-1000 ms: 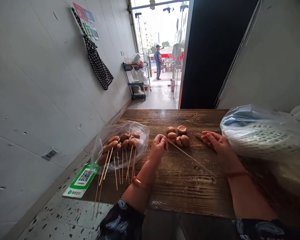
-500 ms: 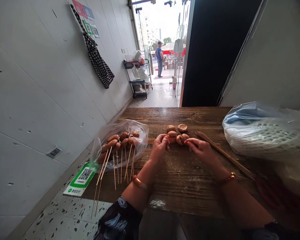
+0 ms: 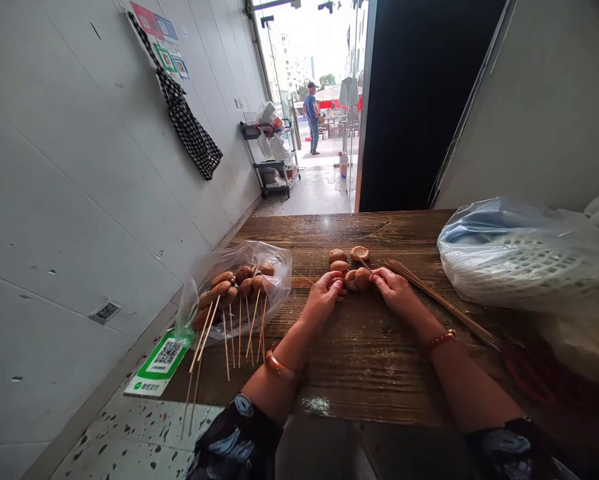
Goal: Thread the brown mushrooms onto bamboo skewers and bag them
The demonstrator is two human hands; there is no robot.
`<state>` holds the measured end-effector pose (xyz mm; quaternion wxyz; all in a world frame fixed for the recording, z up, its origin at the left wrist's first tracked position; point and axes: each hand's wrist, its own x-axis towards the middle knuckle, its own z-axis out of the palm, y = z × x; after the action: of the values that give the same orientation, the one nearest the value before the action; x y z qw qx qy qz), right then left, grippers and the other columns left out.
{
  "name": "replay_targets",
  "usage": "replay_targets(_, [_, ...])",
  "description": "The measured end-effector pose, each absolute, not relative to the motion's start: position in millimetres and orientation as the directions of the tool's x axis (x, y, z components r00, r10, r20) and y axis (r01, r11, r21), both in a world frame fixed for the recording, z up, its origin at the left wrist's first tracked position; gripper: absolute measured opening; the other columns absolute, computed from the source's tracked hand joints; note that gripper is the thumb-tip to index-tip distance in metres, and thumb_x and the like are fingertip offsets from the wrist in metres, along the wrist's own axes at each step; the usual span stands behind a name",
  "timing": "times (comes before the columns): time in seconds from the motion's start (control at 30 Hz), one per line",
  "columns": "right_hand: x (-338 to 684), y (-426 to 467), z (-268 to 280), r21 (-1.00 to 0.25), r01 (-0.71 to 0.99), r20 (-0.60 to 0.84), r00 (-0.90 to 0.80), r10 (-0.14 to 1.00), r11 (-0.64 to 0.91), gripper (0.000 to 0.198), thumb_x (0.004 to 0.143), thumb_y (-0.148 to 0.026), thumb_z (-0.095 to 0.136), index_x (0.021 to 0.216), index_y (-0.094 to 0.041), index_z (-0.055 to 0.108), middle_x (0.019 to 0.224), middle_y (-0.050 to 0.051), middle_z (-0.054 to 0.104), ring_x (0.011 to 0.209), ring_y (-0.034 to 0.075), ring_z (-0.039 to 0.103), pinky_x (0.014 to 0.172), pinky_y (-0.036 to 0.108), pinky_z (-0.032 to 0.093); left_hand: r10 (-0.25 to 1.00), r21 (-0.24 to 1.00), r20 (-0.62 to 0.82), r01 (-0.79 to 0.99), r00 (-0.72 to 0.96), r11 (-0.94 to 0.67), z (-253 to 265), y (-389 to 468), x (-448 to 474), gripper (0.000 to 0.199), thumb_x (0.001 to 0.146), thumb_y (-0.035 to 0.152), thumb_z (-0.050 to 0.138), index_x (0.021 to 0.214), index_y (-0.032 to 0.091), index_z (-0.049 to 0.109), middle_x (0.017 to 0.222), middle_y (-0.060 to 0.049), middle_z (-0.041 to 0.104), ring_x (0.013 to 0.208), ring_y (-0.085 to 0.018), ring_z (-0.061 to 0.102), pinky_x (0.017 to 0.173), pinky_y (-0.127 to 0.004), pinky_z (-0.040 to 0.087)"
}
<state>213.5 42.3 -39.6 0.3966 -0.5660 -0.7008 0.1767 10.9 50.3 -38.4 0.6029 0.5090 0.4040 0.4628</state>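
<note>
Several brown mushroom caps lie in a small group on the dark wooden table. My left hand [image 3: 324, 295] is closed, its fingertips against the left side of a mushroom [image 3: 350, 280]. Close beside that one is another mushroom [image 3: 363, 279], next to the fingertips of my right hand [image 3: 393, 288]. My right hand pinches a thin wooden skewer [image 3: 364, 263], whose visible end slants up and away to the left. Behind are an upturned mushroom [image 3: 360, 253] and two rounded caps, one [image 3: 338, 255] farther back. My fingers hide part of the nearer mushrooms.
A clear plastic bag [image 3: 279, 260] at left holds skewered mushrooms [image 3: 219, 290], sticks pointing toward me. A QR-code card [image 3: 156, 363] lies at the table's left edge. Right of my hands is a bundle of skewers [image 3: 444, 303], then a large plastic bag [image 3: 509, 257]. A person [image 3: 311, 120] stands outside.
My hands have moved slightly closer to the two front mushrooms. A skewer now shows at my right fingertips, slanting up to the left. The view has shifted a little.
</note>
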Motion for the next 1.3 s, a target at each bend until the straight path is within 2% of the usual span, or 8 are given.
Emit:
replay_targets(0.13, [208.8,32.0,-31.4,-0.739,0.593,0.315,-0.118,0.942,0.322,0.028,0.092,-0.037,0.043,0.089,-0.019,0.065,0.085,0.005,0.070,0.078,0.019,0.063,0.071,0.029,0.048,0.977,0.994,0.106,-0.027,0.184,-0.103,-40.8,51.1,9.9,0.033,0.072,0.023,0.072,0.104,0.017,0.065,0.083,-0.003,0.062,0.073,-0.012,0.059,0.068,-0.025,0.048])
replay_targets(0.3, [204.7,28.4,-28.7,-0.787,0.515,0.291,-0.177,0.940,0.340,0.028,0.090,-0.041,0.048,0.086,-0.018,0.066,0.085,0.005,0.067,0.079,0.019,0.060,0.075,0.032,0.048,0.942,0.921,0.291,0.219,0.166,-0.322,-39.8,51.1,6.6,0.021,0.070,0.014,0.069,0.091,0.018,0.070,0.081,-0.002,0.058,0.075,-0.013,0.054,0.075,-0.028,0.045])
replay_targets(0.53, [196.8,27.3,-40.1,-0.966,0.229,0.067,-0.238,0.969,0.123,0.031,0.086,-0.047,0.052,0.086,-0.018,0.064,0.080,0.003,0.063,0.073,0.016,0.059,0.065,0.030,0.053,0.903,0.823,0.379,0.372,0.204,-0.429,-32.3,50.1,-0.7,0.017,0.077,0.017,0.063,0.092,0.020,0.071,0.085,-0.004,0.059,0.079,-0.016,0.055,0.076,-0.030,0.045])
replay_targets(0.6, [194.4,27.3,-41.6,-0.947,0.281,0.096,-0.217,0.971,0.157,0.031,0.087,-0.046,0.052,0.085,-0.018,0.065,0.079,0.003,0.063,0.071,0.016,0.059,0.063,0.029,0.052,0.898,0.802,0.388,0.403,0.209,-0.441,-31.9,51.4,-2.5,0.017,0.079,0.015,0.059,0.091,0.020,0.071,0.089,-0.005,0.060,0.083,-0.017,0.057,0.078,-0.031,0.046])
replay_targets(0.8, [201.8,27.9,-36.1,-0.754,0.574,0.329,-0.090,0.940,0.319,0.028,0.087,-0.040,0.056,0.084,-0.019,0.073,0.080,0.006,0.064,0.077,0.020,0.060,0.069,0.032,0.046,0.884,0.758,0.386,0.455,0.265,-0.467,-32.4,50.8,-2.7,0.020,0.089,0.023,0.051,0.096,0.019,0.069,0.097,-0.008,0.062,0.094,-0.020,0.058,0.085,-0.035,0.047])
replay_targets(0.9, [208.9,28.1,-35.4,-0.732,0.602,0.349,-0.071,0.934,0.319,0.029,0.088,-0.039,0.054,0.088,-0.018,0.073,0.078,0.006,0.064,0.071,0.019,0.059,0.065,0.032,0.045,0.862,0.729,0.410,0.460,0.298,-0.506,-34.1,48.4,0.2,0.021,0.084,0.030,0.062,0.102,0.020,0.067,0.101,-0.008,0.062,0.097,-0.021,0.058,0.087,-0.037,0.048])
replay_targets(1.07, [214.1,28.6,-36.9,-0.694,0.637,0.373,-0.081,0.924,0.335,0.025,0.088,-0.033,0.054,0.098,-0.018,0.071,0.084,0.006,0.067,0.076,0.020,0.062,0.072,0.032,0.048,0.811,0.655,0.448,0.480,0.376,-0.584,-40.7,48.6,4.1,0.046,0.069,0.020,0.077,0.113,0.023,0.064,0.116,-0.009,0.058,0.108,-0.025,0.055,0.098,-0.042,0.044])
replay_targets(1.3, [223.5,29.1,-37.1,-0.616,0.747,0.341,-0.032,0.940,0.249,0.023,0.087,-0.033,0.055,0.085,-0.019,0.073,0.082,0.005,0.068,0.074,0.020,0.063,0.070,0.032,0.047,0.784,0.599,0.492,0.505,0.380,-0.621,-43.3,49.7,5.6,0.038,0.067,0.016,0.074,0.104,0.021,0.067,0.121,-0.011,0.056,0.113,-0.028,0.053,0.099,-0.045,0.043])
